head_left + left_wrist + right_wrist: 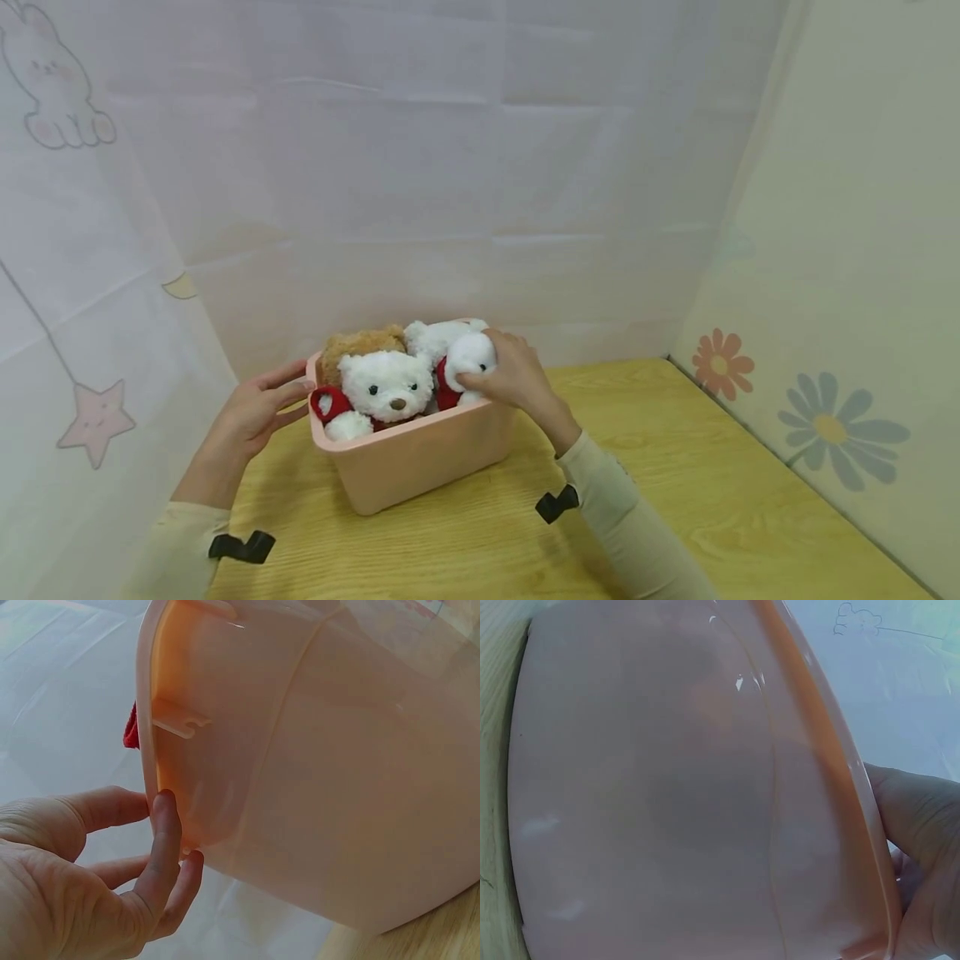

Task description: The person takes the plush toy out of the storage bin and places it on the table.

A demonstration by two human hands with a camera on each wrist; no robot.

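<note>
Already we have three bears in the pink bin [405, 467], right hand [517, 379] gripping the last white bear [465, 354] to tuck it in, left hand [251, 417] open against the rim.

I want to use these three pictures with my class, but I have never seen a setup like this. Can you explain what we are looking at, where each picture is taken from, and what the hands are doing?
There is no machine here: a person works with two bare hands and wears three cameras. The wide picture comes from a camera on the head, looking down at a wooden table. The other two come from cameras strapped to each wrist, so they show close, tilted views.

On the table stands a pink plastic bin filled with plush bears: a white teddy bear in front, a brown teddy bear behind it, and another white plush toy at the right.

The left hand touches the bin's left rim with straight fingers, as the left wrist view also shows. The right hand grips the white plush toy at the bin's right edge.
</note>
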